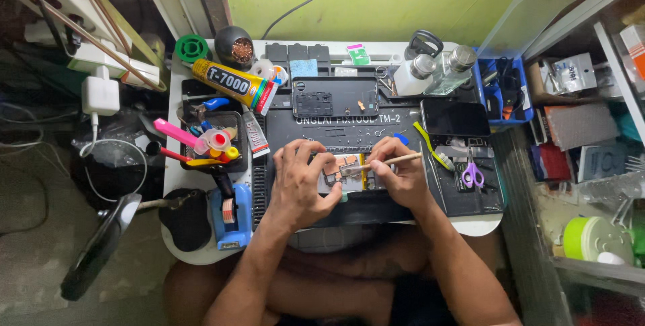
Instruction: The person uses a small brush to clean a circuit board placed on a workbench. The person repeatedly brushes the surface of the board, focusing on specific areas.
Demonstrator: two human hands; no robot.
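Note:
An opened phone (349, 175) with its insides showing lies on the dark work mat (376, 134) at the front middle. My left hand (302, 181) rests on the phone's left side, fingers pressing it down. My right hand (396, 178) grips a thin wooden-handled tool (396, 160), a brush or stick, whose tip touches the phone's inner board. Behind the hands lie a detached phone back frame (334, 96) and a second dark phone (455, 118).
A large yellow glue tube (232, 84) and a smaller tube (254, 134) lie left. A tool tray (208, 141), blue tape dispenser (232, 215), purple scissors (472, 173), green toothbrush (433, 146), two clear bottles (437, 67) and a blue bin (504, 94) surround the mat. Shelves stand right.

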